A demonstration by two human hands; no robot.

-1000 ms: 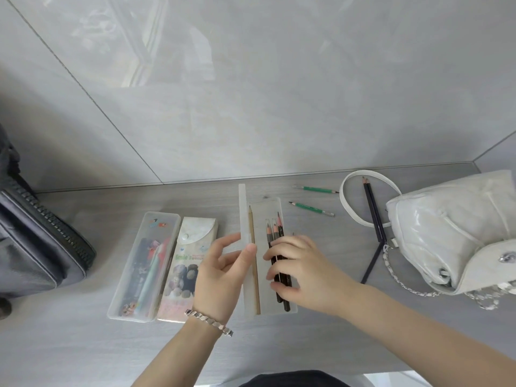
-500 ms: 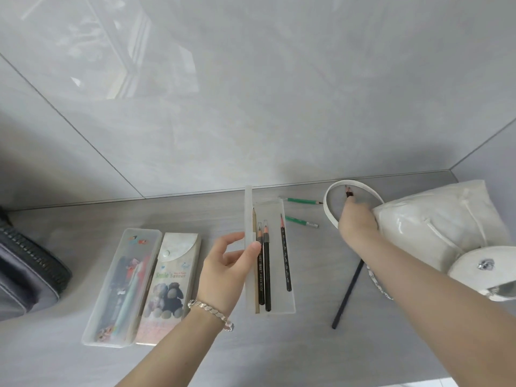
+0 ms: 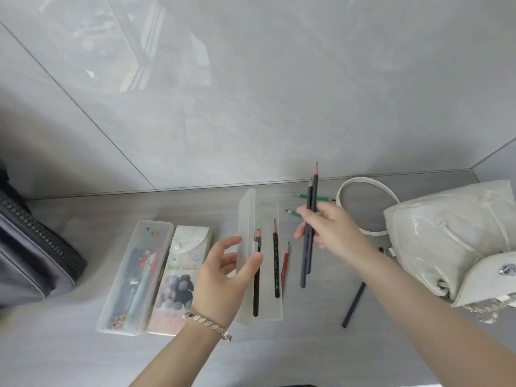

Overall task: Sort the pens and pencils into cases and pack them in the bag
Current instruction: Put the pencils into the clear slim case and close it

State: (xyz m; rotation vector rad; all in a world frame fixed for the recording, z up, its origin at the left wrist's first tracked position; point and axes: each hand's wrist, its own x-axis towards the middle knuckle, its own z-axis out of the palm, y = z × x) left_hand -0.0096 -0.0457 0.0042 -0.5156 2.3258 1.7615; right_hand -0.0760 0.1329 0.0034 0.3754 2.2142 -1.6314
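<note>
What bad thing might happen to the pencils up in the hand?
The right hand pinches two dark pencils above the case; one might slip and drop. The left hand holds the lid up; if it lets go, the lid may shut early. The green pencils behind might get forgotten.

Desk (image 3: 83, 344) by tiled wall (image 3: 279, 107), prob. home; pencil cases (image 3: 134, 275), bag (image 3: 446, 241).
</note>
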